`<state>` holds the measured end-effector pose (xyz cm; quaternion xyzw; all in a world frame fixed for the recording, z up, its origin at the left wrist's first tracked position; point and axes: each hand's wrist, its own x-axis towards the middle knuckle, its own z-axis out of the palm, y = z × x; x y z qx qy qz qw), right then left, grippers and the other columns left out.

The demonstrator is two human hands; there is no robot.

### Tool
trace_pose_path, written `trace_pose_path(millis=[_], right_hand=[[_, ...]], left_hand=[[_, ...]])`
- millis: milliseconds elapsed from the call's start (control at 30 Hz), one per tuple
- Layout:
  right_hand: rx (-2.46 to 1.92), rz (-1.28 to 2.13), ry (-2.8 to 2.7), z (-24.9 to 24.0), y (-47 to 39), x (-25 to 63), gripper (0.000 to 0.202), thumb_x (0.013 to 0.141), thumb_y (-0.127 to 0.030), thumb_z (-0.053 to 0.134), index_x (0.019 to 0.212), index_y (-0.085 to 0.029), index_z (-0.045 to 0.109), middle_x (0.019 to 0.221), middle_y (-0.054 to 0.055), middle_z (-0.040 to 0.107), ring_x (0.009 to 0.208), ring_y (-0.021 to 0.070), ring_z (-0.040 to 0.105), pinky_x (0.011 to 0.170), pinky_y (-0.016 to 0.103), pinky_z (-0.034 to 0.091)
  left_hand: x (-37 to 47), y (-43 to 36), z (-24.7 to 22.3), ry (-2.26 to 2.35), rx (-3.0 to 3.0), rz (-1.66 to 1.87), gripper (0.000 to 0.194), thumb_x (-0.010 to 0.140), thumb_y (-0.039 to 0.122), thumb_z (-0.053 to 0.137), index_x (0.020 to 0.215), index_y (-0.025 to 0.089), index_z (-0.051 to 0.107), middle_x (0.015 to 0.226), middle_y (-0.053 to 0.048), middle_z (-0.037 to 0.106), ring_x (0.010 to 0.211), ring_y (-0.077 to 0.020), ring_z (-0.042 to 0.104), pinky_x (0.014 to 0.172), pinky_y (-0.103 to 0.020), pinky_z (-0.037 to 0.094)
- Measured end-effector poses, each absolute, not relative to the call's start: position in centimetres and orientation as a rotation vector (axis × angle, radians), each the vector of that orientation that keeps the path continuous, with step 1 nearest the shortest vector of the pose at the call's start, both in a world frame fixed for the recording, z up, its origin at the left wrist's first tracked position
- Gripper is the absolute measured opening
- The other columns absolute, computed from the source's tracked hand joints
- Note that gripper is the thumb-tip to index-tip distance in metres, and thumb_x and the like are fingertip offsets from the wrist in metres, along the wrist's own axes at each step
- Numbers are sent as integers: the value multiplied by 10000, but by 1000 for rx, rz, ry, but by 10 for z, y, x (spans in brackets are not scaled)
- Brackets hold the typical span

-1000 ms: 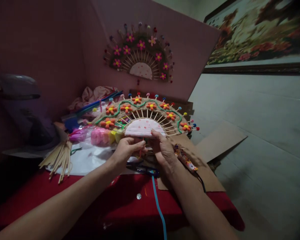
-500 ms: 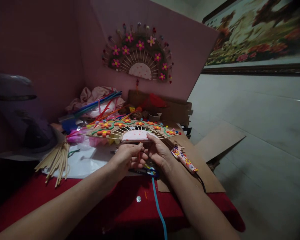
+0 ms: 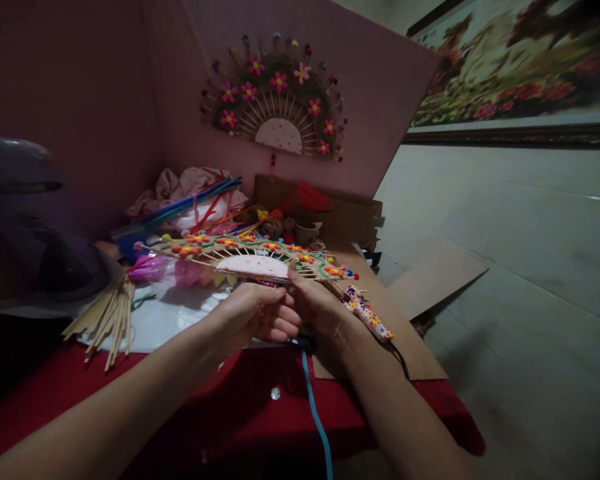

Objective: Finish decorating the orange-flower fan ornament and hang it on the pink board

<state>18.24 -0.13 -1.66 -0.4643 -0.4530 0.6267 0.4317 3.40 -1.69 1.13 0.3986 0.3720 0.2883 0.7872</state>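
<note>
A fan-shaped craft piece [image 3: 254, 267] with orange flowers, a green wavy line and thin sticks is held over the table, seen nearly edge-on. The thumb of my right hand [image 3: 316, 303] presses its pale dotted centre at the right end, with the other fingers beneath. Just below the piece, my left hand [image 3: 260, 313] has its fingers curled and close together beside the right fingers; a small bit of orange shows there, and what it grips is too hidden to name. A blue cord [image 3: 316, 413] runs from under the hands to the near side.
Thin wooden sticks [image 3: 107, 317] lie left on white plastic. A flower-patterned glue gun [image 3: 367, 313] rests on cardboard [image 3: 415, 353] at right. Behind are pipe cleaners [image 3: 195, 203], cloth and a small cup [image 3: 306, 231]. A similar pink-flowered fan [image 3: 279, 100] hangs on a pink board.
The craft piece has tilted and shifted a little left, its left end nearer the sticks. My left fingers have moved slightly right, closer to my right hand.
</note>
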Motion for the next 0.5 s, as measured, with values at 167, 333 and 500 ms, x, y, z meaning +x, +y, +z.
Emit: trace_pose_path(millis=[167, 333, 500], right_hand=[[-1417, 1250, -1368, -8, -2, 184, 623, 672, -739, 590, 428, -170, 525, 317, -39, 409, 276, 50, 318, 280, 193, 173], [-1298, 1052, -1533, 8, -12, 187, 617, 726, -695, 577, 414, -165, 531, 304, -49, 372, 291, 41, 280, 319, 205, 169], [-957, 1112, -1528, 16, -26, 182, 520, 789, -654, 535, 890, -172, 702, 504, -43, 516, 389, 55, 394, 355, 170, 279]], left_hand=[[31, -14, 11, 807, 943, 638, 160, 800, 268, 573, 784, 120, 630, 624, -93, 687, 503, -168, 650, 474, -236, 480], [28, -16, 16, 864, 1120, 573, 314, 790, 422, 595, 673, 132, 624, 530, -105, 671, 393, -167, 601, 378, -215, 405], [22, -20, 26, 954, 1449, 571, 393, 742, 480, 634, 528, 150, 611, 399, -84, 600, 267, -126, 486, 299, -187, 317]])
